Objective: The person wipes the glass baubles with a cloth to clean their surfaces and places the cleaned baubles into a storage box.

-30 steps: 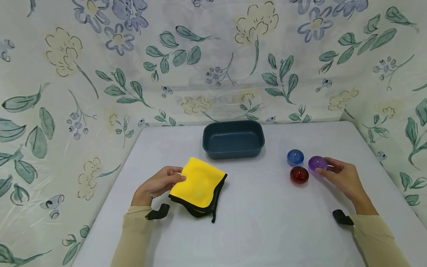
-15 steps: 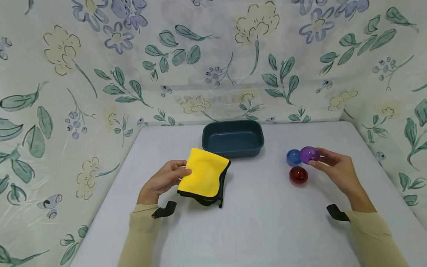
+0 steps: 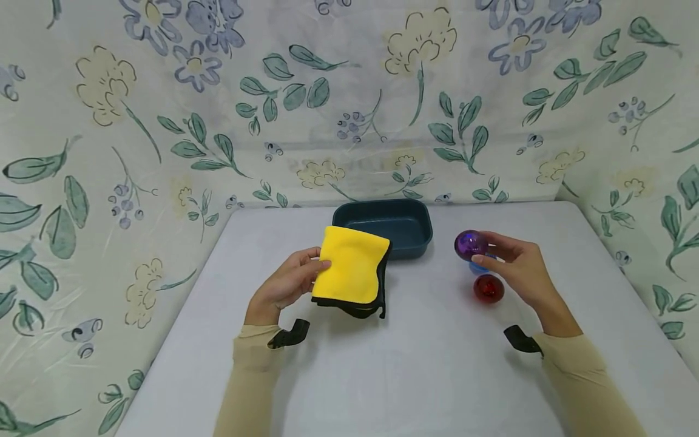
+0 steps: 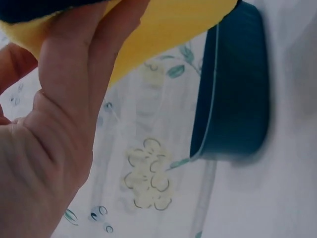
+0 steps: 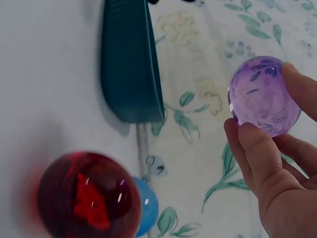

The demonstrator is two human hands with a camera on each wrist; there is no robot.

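Note:
In the head view my left hand [image 3: 289, 280] pinches a folded yellow cloth [image 3: 352, 264] with black edging by its left side. The cloth hangs above the table and overlaps the front left of a dark teal tray [image 3: 415, 247]. My right hand [image 3: 516, 267] holds a clear purple ball [image 3: 471, 245] between thumb and fingers, off the table. A blue ball [image 3: 479, 266] is partly hidden behind that hand and the purple ball. Just in front of it lies a red ball [image 3: 488, 289]. The right wrist view shows the purple ball [image 5: 262, 96] gripped at the fingertips.
The white table [image 3: 415, 376] runs up to a wall of flower-patterned cloth [image 3: 349, 109], which also closes off both sides. Near the table's back edge stands the tray. A black strap piece [image 3: 289, 334] sits at the left wrist, another [image 3: 522, 340] at the right.
My left hand has carried the cloth forward and to the right, up to the tray's front. My right hand has lifted the purple ball and brought it leftward over the blue ball.

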